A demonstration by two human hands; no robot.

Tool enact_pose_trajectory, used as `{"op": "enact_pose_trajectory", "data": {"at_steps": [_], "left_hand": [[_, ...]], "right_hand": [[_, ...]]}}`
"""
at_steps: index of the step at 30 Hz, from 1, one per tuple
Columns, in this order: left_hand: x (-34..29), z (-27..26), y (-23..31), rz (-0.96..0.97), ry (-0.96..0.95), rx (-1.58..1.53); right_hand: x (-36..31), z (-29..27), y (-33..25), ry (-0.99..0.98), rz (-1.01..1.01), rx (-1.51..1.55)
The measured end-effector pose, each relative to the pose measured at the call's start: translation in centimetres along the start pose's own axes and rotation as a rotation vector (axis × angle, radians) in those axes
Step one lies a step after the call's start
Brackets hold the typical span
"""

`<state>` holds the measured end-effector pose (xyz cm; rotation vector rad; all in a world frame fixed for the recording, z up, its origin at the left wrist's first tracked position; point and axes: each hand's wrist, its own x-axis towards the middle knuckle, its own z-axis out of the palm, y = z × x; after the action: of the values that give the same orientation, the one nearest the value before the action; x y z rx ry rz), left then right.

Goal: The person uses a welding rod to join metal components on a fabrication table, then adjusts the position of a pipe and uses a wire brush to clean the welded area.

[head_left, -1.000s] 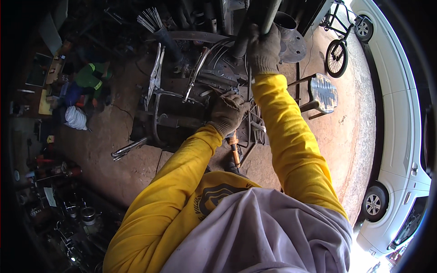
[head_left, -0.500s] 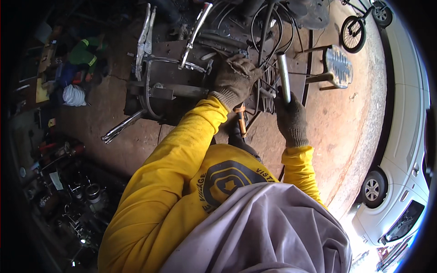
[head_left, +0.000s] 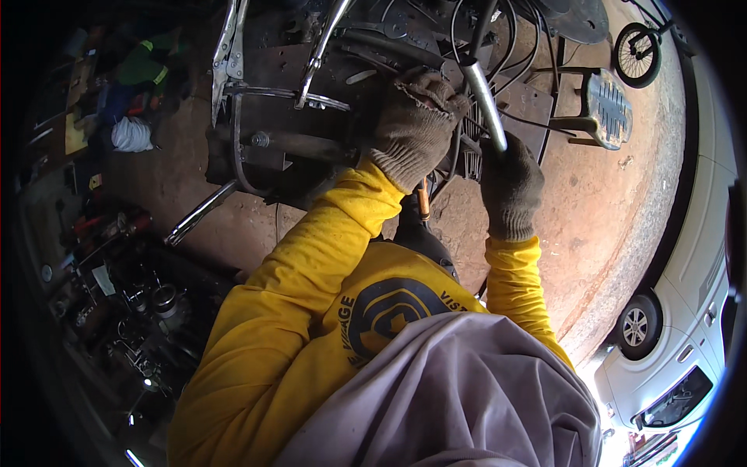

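The right hand (head_left: pixel 510 187) has dropped from the raised frame, now gripping a shiny metal tube (head_left: pixel 484 100) upright. The left hand (head_left: pixel 416 124) presses, closed, on the motorcycle frame (head_left: pixel 296 140) over a reddish dirt floor (head_left: pixel 607 233), a white car (head_left: pixel 685 327) alongside.

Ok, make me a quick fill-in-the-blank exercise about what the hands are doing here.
1. The right hand grips a shiny metal ____.
2. Both hands wear knitted work ____.
3. The left hand rests on the dark motorcycle frame, and its sleeve is ____.
4. The white car stands on the person's ____ side.

Missing words: tube; gloves; yellow; right
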<state>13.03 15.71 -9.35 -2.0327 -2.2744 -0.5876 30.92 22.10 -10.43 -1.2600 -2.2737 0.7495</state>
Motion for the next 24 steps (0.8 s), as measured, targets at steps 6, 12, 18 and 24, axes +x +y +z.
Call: {"op": "enact_pose_trajectory", "data": {"at_steps": [6,12,18,24], "left_hand": [[0.4,-0.1,-0.7,-0.093,0.067,-0.016],[1.0,0.7,-0.1,-0.055,0.005,0.025],[0.3,1.9,-1.2,-0.12,0.067,-0.016],[0.6,0.7,-1.2,-0.106,0.057,-0.058]], "right_hand": [[2.1,0.6,-0.9,-0.08,0.102,-0.058],[2.2,0.1,0.3,-0.031,0.283,0.042],[2.7,1.5,0.7,-0.024,0.303,0.356],[2.7,1.9,1.5,-0.014,0.298,0.337]]}}
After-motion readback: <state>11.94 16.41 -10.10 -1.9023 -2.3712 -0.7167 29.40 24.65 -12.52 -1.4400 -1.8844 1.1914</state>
